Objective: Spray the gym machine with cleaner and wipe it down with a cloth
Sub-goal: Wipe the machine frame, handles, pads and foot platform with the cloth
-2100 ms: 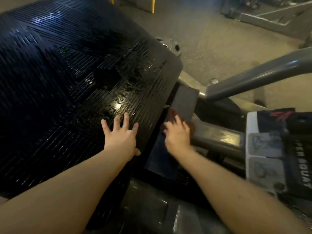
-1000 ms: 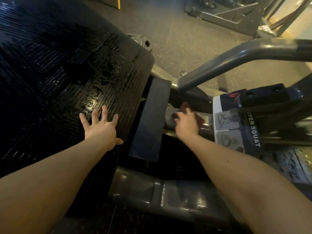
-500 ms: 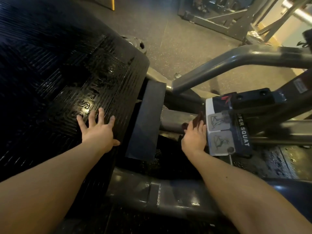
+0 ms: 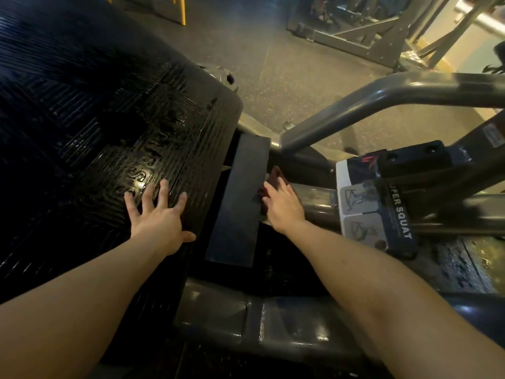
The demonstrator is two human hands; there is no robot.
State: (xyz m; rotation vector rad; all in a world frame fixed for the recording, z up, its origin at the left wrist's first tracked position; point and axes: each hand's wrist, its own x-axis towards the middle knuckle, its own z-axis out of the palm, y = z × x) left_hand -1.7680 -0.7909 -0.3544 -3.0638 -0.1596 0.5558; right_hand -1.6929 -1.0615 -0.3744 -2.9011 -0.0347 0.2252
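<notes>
Nearest the camera, a grey frame beam [image 4: 246,324] of the gym machine runs across the bottom, and both bare forearms reach forward over it. The left hand [image 4: 158,217] lies flat on the black ribbed footplate [image 4: 95,119] near its right edge, fingers spread and straight, thumb out to the side, gripping nothing. Just right of it a dark flat pad [image 4: 240,198] stands between the two hands. The right hand [image 4: 285,207] rests palm down on the dark red cloth [image 4: 274,175], fingers extended and lying on it, not clenched. The cloth is bunched under the fingers and shows past the fingertips and along their left side, against the pad's edge, on top of a grey tube [image 4: 317,198]. Whether the thumb hooks the cloth cannot be told. Right of the hand is a placard [image 4: 374,212] reading "PER SQUAT". Beyond, a curved grey bar [image 4: 355,105] rises to the right over speckled floor [image 4: 287,67], with another machine frame [image 4: 355,36] farthest back.
</notes>
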